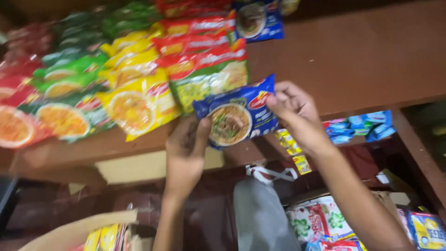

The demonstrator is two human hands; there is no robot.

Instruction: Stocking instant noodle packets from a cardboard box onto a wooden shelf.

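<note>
Both hands' grip — left hand (186,148), right hand (292,111) — blue noodle packet (237,116); long axis tilted up-right.

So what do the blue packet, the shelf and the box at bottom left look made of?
Blue packet: thin glossy plastic film, judging by its sheen and crinkles. Shelf: probably wood or laminate, smooth reddish-brown with a dull finish. Box: matte tan cardboard, with a flap folded open.

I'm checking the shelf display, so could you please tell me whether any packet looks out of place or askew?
One blue noodle packet is tilted at the shelf's front edge, held by the left hand and right hand, beside a green-and-red row. The other blue packet lies at the back.
</note>
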